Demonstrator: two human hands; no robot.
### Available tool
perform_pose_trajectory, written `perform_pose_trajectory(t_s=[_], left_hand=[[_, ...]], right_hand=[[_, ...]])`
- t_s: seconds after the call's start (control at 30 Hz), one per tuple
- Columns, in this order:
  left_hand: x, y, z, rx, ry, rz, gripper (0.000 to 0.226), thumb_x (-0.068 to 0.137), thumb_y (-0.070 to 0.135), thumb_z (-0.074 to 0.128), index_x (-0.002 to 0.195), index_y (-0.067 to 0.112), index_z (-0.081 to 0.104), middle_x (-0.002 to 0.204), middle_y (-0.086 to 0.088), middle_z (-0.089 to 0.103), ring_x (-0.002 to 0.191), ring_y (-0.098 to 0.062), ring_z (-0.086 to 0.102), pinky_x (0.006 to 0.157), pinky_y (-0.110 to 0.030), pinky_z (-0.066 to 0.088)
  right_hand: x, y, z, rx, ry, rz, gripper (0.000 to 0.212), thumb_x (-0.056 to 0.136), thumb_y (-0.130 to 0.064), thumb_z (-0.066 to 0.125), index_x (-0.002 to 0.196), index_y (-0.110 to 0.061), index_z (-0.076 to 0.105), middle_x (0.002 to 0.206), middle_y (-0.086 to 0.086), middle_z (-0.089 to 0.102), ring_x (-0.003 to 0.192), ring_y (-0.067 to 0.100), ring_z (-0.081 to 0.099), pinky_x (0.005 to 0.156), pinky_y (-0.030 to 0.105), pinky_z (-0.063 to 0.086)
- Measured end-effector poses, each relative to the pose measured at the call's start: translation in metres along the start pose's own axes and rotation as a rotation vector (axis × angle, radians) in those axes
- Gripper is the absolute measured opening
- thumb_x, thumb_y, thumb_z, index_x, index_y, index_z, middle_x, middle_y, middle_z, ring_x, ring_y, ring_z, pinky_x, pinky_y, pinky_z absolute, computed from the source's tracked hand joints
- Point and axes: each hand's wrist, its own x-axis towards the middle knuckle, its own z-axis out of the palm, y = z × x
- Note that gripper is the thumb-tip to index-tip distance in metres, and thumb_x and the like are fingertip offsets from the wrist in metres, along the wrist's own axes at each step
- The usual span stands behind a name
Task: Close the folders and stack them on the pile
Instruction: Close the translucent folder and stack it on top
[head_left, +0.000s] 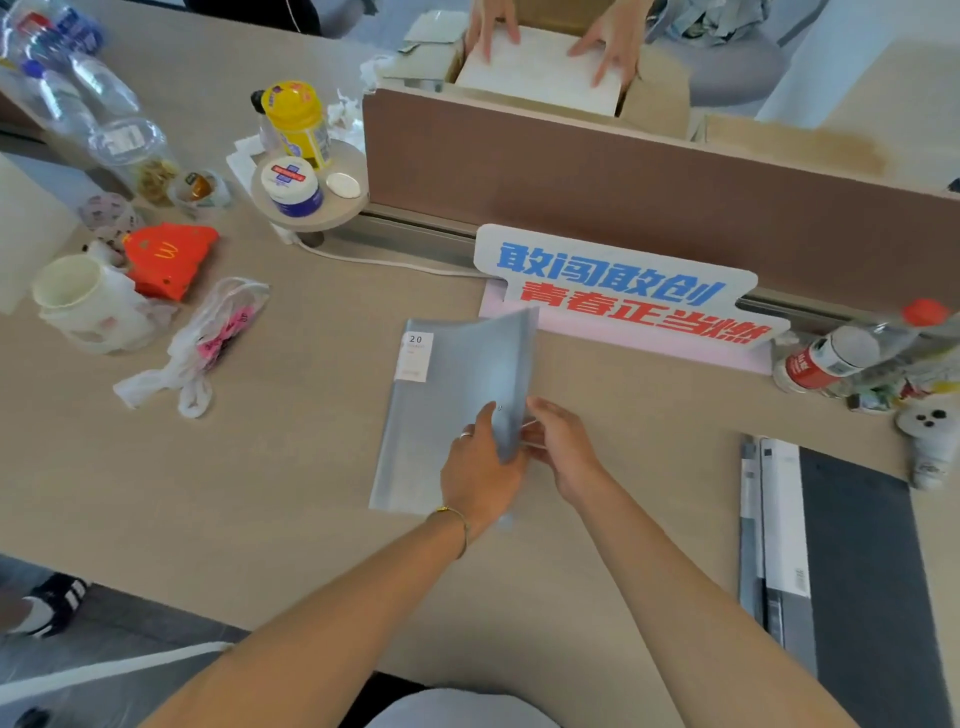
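We saw a grey translucent folder (441, 415) lying mid-desk (311, 493), its right cover lifted and half shut. Our left hand (480, 475) and right hand (563, 449) both pinched that cover's edge (a pile of folders (779, 519) lay well right).

I read "20" on the folder's white label (414, 356), golden arches on red carton (169, 258), "敢闯敢创 青春正当燃" on desk sign (623, 291).

One folder (441, 410), two hands (480, 475)
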Motion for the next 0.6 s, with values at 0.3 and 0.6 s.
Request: perform_pose_trajectory(t_s=[0.3, 0.6], left_hand=[[-0.005, -0.013, -0.018, -0.034, 0.106, 0.141, 0.064, 0.091, 0.053, 0.059, 0.150, 0.036, 0.042, 0.135, 0.002, 0.053, 0.123, -0.020, 0.053, 0.092, -0.035, 0.049], [0.014, -0.050, -0.072, -0.172, 0.194, 0.012, 0.053, 0.102, 0.044, 0.047, 0.153, 0.028, 0.041, 0.144, 0.003, 0.047, 0.111, -0.026, 0.058, 0.103, -0.037, 0.043]], right_hand=[[-0.010, -0.020, 0.014, -0.190, -0.038, -0.165, 0.025, 0.090, 0.002, 0.057, 0.084, -0.012, 0.077, 0.071, 0.003, 0.069, 0.057, 0.012, 0.060, 0.055, 0.024, 0.051], [-0.039, -0.044, 0.023, -0.102, -0.104, -0.301, 0.038, 0.092, 0.002, 0.060, 0.086, -0.032, 0.078, 0.076, -0.013, 0.074, 0.072, 0.008, 0.066, 0.073, 0.034, 0.051]])
